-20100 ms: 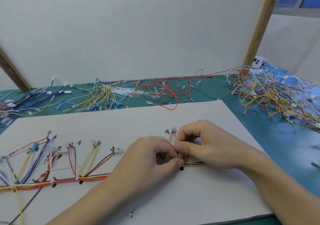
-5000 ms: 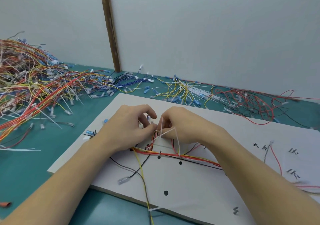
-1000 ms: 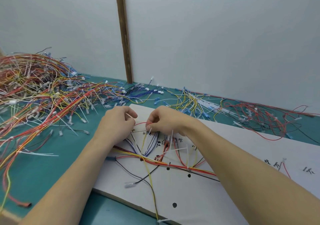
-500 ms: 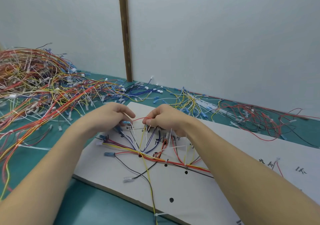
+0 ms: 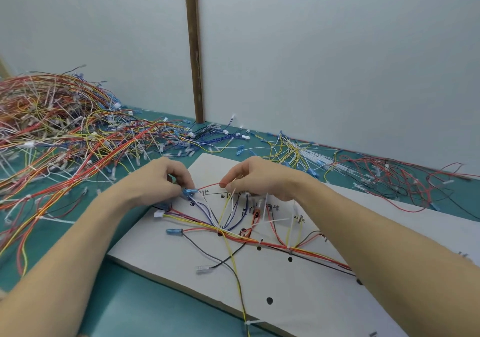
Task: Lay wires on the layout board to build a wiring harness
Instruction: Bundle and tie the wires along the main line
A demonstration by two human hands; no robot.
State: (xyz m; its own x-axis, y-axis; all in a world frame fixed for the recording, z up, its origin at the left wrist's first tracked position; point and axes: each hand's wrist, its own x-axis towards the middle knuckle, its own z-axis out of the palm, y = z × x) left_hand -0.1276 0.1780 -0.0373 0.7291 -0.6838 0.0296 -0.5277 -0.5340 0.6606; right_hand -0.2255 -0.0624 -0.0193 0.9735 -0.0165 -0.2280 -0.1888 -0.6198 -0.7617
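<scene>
Teal tabletop (image 5: 124, 292): white layout board (image 5: 181, 253) with bundled wires. Left hand (image 5: 158, 180) grip pinches blue connector (image 5: 189, 192); right hand (image 5: 262, 178) grip pinches red wire (image 5: 209, 186) stretched between both grips. Loose wire heap (image 5: 57, 134) beyond left grip.

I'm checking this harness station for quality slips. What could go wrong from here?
The red wire stretched between the left hand and right hand could slip from either grip. The forearms hang over wires already laid on the layout board and might drag them off their marks. A yellow wire trails over the board's near edge and could snag.
</scene>
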